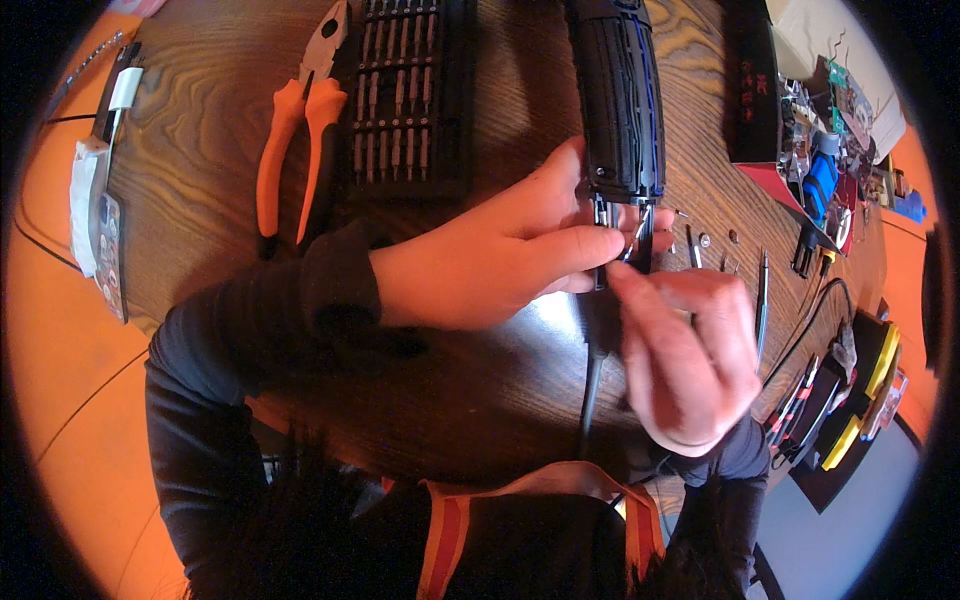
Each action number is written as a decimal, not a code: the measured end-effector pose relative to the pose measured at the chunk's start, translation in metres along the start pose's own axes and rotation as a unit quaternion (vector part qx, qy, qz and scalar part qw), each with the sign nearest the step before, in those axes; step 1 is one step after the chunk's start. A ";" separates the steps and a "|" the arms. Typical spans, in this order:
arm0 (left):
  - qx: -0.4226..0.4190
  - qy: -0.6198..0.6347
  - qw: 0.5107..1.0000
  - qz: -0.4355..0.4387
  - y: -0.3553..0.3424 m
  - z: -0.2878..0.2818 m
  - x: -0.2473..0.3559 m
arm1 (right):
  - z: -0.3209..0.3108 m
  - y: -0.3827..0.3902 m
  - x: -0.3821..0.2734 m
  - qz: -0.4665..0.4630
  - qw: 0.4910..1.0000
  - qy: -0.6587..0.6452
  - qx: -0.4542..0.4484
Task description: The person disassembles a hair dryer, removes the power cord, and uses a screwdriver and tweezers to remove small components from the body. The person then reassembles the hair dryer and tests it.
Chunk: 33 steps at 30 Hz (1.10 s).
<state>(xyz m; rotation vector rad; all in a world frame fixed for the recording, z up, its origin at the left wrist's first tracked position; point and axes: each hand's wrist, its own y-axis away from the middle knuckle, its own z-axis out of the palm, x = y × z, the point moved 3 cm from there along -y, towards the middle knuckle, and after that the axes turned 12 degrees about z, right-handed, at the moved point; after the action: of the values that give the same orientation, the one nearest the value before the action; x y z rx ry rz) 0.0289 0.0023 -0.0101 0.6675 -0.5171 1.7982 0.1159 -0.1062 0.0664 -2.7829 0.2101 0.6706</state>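
Right hand (pixel 685 350) and left hand (pixel 500 255) — gripping black device (pixel 622 100).

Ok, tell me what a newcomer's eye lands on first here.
Both hands meet at centre: the left hand steadies a long black ribbed device with blue trim while the right hand pinches at its metal end. Left of them on the dark wooden table lie orange-handled pliers beside a black tray of screwdriver bits.
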 end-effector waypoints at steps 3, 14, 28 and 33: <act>-0.002 -0.041 0.999 -0.010 0.001 0.002 0.003 | -0.011 0.002 0.002 0.052 0.997 -0.007 0.050; -0.007 -0.098 0.994 0.045 0.001 0.001 0.005 | 0.006 0.009 0.012 0.211 0.941 -0.230 -0.128; -0.079 -0.141 0.983 0.084 0.001 0.001 0.007 | 0.005 0.015 0.019 0.410 0.755 -0.484 -0.167; -0.066 -0.082 0.993 0.054 0.001 0.002 0.008 | 0.012 0.019 0.022 0.444 0.620 -0.607 -0.225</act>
<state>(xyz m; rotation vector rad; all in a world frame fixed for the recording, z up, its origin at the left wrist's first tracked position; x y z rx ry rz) 0.0267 0.0064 -0.0028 0.7100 -0.7898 1.8011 0.1263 -0.1227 0.0414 -1.6263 1.2110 2.8839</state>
